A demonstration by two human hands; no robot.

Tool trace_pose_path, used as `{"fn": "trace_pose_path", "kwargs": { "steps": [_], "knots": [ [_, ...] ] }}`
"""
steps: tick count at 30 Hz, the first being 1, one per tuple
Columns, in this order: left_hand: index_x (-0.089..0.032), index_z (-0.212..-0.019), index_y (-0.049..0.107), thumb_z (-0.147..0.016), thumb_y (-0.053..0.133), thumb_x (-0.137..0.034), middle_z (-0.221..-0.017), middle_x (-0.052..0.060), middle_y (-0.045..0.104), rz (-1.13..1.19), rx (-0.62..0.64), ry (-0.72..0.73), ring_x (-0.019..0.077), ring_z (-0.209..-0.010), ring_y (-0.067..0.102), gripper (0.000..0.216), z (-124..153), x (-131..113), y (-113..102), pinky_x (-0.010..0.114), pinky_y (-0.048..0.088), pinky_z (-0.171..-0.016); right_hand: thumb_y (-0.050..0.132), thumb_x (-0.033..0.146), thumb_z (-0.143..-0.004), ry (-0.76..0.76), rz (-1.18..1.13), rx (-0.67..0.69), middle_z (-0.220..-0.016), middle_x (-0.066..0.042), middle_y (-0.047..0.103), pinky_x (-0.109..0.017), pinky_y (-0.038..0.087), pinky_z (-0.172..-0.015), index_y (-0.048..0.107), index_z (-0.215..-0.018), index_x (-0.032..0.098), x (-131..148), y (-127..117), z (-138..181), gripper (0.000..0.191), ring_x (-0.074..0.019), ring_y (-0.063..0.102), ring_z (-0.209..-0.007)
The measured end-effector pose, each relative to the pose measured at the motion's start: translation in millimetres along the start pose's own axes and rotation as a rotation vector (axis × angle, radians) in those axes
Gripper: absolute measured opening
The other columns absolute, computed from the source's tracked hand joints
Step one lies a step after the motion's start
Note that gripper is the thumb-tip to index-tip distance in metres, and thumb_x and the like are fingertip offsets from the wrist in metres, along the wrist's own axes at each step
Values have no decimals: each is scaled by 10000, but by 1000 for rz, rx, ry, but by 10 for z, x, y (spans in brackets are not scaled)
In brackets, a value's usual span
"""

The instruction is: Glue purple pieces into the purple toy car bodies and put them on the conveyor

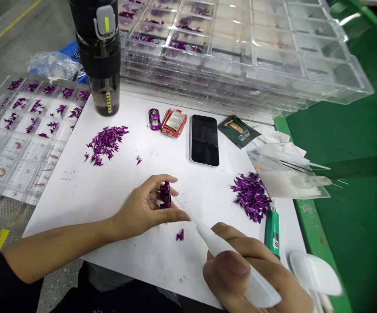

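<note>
Steadily, a purple car-shaped piece (165, 195) is pinched by the left hand (144, 209); a white applicator (230, 258), tip beside it, is clasped by the right hand (240, 274).

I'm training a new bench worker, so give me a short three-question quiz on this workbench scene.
1. True or false: the left hand holds the white pen-shaped tool.
2. Which lies closest to the right hand: A) the green lighter, B) the black water bottle, C) the small purple model car?
3. Fill in the blank: the pile of purple pieces beside the green lighter lies on the white board, to the ___ of the smartphone.

Key: 1 false: the left hand holds a small purple piece, and the right hand holds the tool. 2 A. 3 right.
</note>
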State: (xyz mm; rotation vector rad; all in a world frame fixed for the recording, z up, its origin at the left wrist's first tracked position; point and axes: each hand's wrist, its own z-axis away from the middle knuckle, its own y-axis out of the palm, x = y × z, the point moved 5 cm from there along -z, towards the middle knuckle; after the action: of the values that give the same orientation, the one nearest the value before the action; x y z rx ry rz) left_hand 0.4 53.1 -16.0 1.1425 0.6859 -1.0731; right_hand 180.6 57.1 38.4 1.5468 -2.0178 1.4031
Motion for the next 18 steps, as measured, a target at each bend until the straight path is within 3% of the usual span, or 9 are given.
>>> {"fn": "trace_pose_path", "kwargs": {
  "steps": [2, 6, 11, 15, 18],
  "knots": [
    [-259, -1247, 589, -702, 895, -348, -1116, 46, 627, -3, -7, 7, 140, -866, 640, 631, 5, -4, -3, 274, 557, -715, 604, 276, -940, -100, 6, -5, -562, 13, 514, -295, 461, -458, 443, -667, 244, 125, 24, -72, 319, -159, 591, -528],
    [-257, -1237, 593, -705, 893, -348, -1104, 43, 636, 1, -20, 5, 136, -848, 641, 618, 2, -2, -5, 284, 548, -727, 573, 142, -944, -78, 37, 77, -590, 22, 518, -280, 459, -481, 467, -713, 236, 208, 80, -168, 271, -142, 602, -550],
    [-254, -1235, 599, -705, 893, -354, -1090, 42, 641, -6, -20, 1, 135, -831, 634, 614, -7, 0, -3, 287, 544, -722, 537, 195, -981, -104, -22, 53, -586, 21, 507, -284, 413, -460, 491, -696, 233, 170, 95, -141, 290, -125, 562, -514],
    [-261, -1243, 597, -709, 890, -356, -1092, 39, 642, -17, -14, 2, 134, -829, 634, 617, -9, 2, -7, 286, 545, -723, 583, 200, -955, -35, 46, 64, -601, 9, 556, -294, 437, -486, 484, -679, 236, 175, 35, -89, 295, -139, 575, -529],
    [-260, -1247, 598, -711, 888, -355, -1094, 43, 641, -16, -11, 1, 134, -826, 633, 617, -7, 6, -6, 290, 546, -729, 620, 128, -913, 58, 157, 150, -632, 4, 587, -292, 488, -540, 488, -684, 239, 187, 12, -92, 286, -159, 635, -602]
  ]
}}
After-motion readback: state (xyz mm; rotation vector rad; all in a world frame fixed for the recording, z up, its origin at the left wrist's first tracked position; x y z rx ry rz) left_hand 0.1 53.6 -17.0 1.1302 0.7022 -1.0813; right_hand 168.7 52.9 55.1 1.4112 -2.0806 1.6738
